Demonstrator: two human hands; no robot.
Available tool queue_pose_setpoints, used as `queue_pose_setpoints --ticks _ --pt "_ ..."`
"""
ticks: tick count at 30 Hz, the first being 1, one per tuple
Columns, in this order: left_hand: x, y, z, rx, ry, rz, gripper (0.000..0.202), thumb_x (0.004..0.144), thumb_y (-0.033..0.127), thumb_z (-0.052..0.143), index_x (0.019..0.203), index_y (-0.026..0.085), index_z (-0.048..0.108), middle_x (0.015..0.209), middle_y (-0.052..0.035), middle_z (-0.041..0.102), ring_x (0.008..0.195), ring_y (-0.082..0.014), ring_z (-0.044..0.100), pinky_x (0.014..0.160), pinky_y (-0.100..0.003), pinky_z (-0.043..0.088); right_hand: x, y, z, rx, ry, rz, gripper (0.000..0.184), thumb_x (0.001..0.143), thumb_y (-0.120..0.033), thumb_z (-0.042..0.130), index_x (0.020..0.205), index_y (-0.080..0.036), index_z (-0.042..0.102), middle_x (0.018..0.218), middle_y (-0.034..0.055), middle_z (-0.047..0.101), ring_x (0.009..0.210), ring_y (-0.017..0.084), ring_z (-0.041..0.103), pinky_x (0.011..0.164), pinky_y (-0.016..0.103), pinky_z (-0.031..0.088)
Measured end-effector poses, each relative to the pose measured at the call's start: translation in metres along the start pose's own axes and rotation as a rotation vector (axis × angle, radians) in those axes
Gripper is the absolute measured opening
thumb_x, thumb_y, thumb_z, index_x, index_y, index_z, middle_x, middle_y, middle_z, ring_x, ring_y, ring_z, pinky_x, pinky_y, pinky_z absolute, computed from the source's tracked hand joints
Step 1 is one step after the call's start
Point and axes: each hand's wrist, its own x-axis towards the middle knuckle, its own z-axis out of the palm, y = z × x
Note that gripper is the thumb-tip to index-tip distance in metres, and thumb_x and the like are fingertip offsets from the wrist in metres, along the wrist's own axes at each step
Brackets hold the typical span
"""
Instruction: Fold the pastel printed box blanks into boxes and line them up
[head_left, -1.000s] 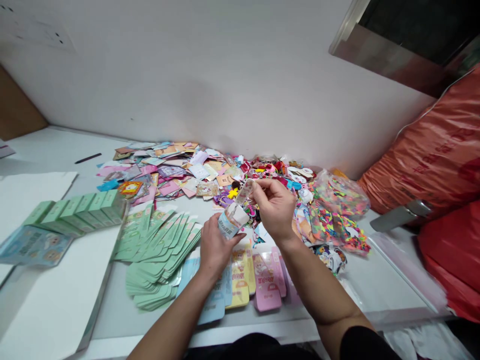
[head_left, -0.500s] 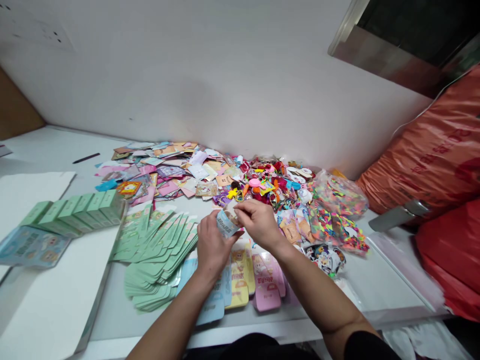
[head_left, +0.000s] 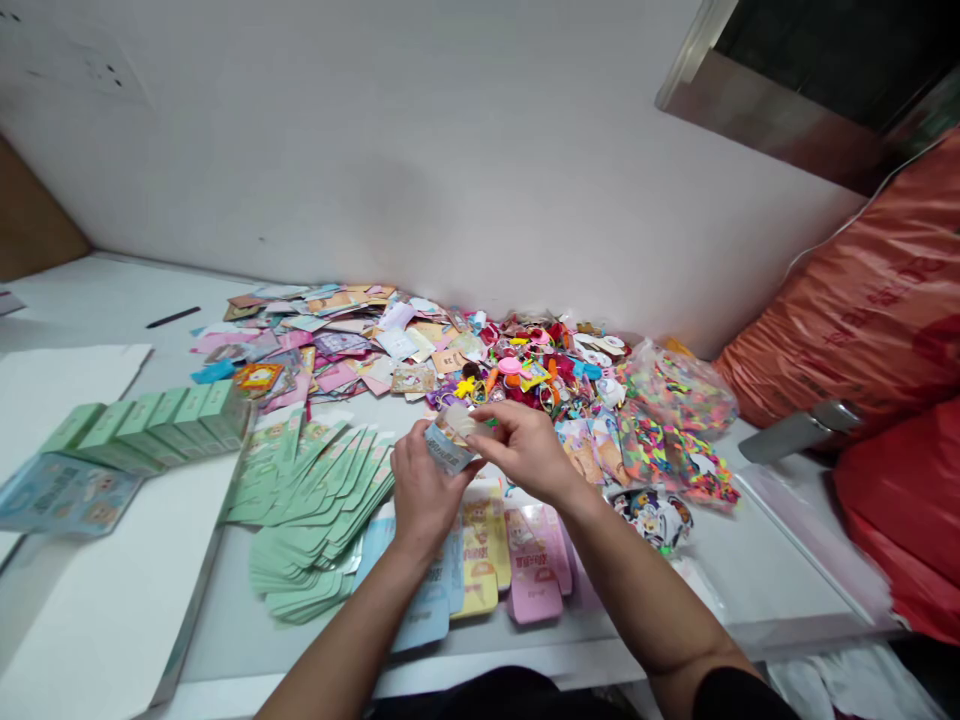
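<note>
My left hand (head_left: 426, 482) is wrapped round a small blue printed box (head_left: 448, 450), held tilted above the table. At the box's upper end my right hand (head_left: 521, 447) pinches a pale flap (head_left: 459, 420), which looks like part of the box; what else may be between the fingers is hidden. Below my wrists lie flat blue cartons (head_left: 424, 615), flat yellow cartons (head_left: 478, 570) and flat pink cartons (head_left: 534, 570). Left of my left hand, flat green cartons (head_left: 322, 520) are fanned out.
A heap of small cards (head_left: 360, 345) and a pile of colourful trinkets (head_left: 532, 365) lie along the wall. Folded green boxes (head_left: 161, 425) stand in a row on a white board (head_left: 142, 590) at left. A grey bottle (head_left: 795, 430) lies near red bags (head_left: 862, 310) at right.
The small box has tipped slightly, and its pale flap shows more at the top. My right hand has shifted a little to the right; my left hand keeps its hold.
</note>
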Motion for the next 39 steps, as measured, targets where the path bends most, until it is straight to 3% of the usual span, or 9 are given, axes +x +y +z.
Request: queue_pose_setpoints --ticks 5,10,14,19,25,28,30,34,39 --pt "0.002 -0.001 0.001 0.039 0.009 0.03 0.062 0.068 0.029 0.068 0.122 0.013 0.041 0.107 -0.0123 0.052 0.102 -0.0292 0.046 0.091 -0.044 0.04 -0.01 -0.001 0.009 -0.159 -0.03 -0.094 0.007 0.079 -0.021 0.063 0.081 -0.017 0.069 0.073 0.0017 0.063 0.064 0.011 0.055 0.062 0.021 0.04" --pt "-0.002 -0.002 0.003 0.095 0.048 0.106 0.052 0.075 0.028 0.06 0.121 0.011 0.043 0.105 -0.0143 0.052 0.1 -0.0288 0.045 0.09 -0.044 0.038 -0.012 0.0 0.019 -0.185 -0.014 -0.091 0.015 0.085 -0.021 0.056 0.092 -0.019 0.069 0.084 0.004 0.068 0.075 0.014 0.06 0.069 0.022 0.042" --pt "-0.005 -0.001 0.001 0.089 0.034 0.106 0.051 0.075 0.029 0.06 0.12 0.012 0.043 0.105 -0.0135 0.051 0.1 -0.0281 0.044 0.09 -0.043 0.039 -0.011 0.003 0.02 -0.237 -0.091 -0.058 0.019 0.087 -0.018 0.052 0.079 -0.018 0.069 0.075 0.0038 0.065 0.07 0.014 0.058 0.065 0.022 0.04" --pt "-0.008 0.004 0.0 0.057 0.024 0.069 0.049 0.074 0.026 0.059 0.119 0.014 0.042 0.104 -0.0126 0.05 0.099 -0.0278 0.044 0.09 -0.044 0.039 -0.012 -0.002 0.025 -0.384 -0.017 -0.021 0.018 0.086 -0.018 0.051 0.077 -0.017 0.067 0.074 0.006 0.06 0.07 0.016 0.054 0.062 0.025 0.037" --pt "-0.007 -0.001 0.009 -0.066 -0.049 -0.029 0.053 0.068 0.023 0.063 0.116 0.016 0.041 0.104 -0.0107 0.047 0.1 -0.0275 0.044 0.088 -0.045 0.04 0.0 -0.003 0.02 -0.121 -0.254 0.035 0.013 0.077 -0.026 0.064 0.087 -0.019 0.066 0.065 -0.002 0.058 0.055 0.011 0.049 0.053 0.021 0.035" --pt "0.0 -0.002 0.01 -0.132 -0.063 -0.151 0.066 0.059 0.03 0.074 0.114 0.017 0.04 0.105 -0.0086 0.046 0.104 -0.0277 0.045 0.09 -0.045 0.04 0.004 0.006 0.011 -0.027 -0.033 0.003 0.035 0.071 -0.023 0.069 0.105 -0.018 0.064 0.091 0.0031 0.065 0.063 0.011 0.054 0.058 0.022 0.042" --pt "0.004 -0.001 0.008 -0.142 -0.038 -0.179 0.068 0.058 0.032 0.076 0.113 0.017 0.039 0.106 -0.0076 0.045 0.106 -0.0268 0.045 0.091 -0.045 0.04 0.001 0.01 0.008 -0.061 0.099 -0.023 0.028 0.072 -0.021 0.068 0.1 -0.017 0.066 0.095 0.0058 0.065 0.064 0.011 0.055 0.061 0.023 0.044" --pt "0.006 0.004 0.004 -0.141 0.05 -0.105 0.065 0.061 0.032 0.074 0.113 0.016 0.037 0.105 -0.0081 0.044 0.106 -0.0259 0.044 0.092 -0.045 0.04 -0.012 0.01 0.013 -0.138 0.087 -0.059 0.012 0.08 -0.02 0.06 0.087 -0.018 0.069 0.078 0.0037 0.066 0.068 0.014 0.058 0.066 0.024 0.045" --pt "0.003 0.004 0.004 -0.109 0.119 0.095 0.051 0.068 0.031 0.067 0.107 0.018 0.039 0.105 -0.01 0.045 0.105 -0.028 0.044 0.091 -0.047 0.04 -0.017 0.012 0.024 -0.338 0.151 -0.023 0.018 0.085 -0.02 0.054 0.097 -0.017 0.068 0.088 0.0081 0.067 0.08 0.018 0.06 0.074 0.027 0.045"
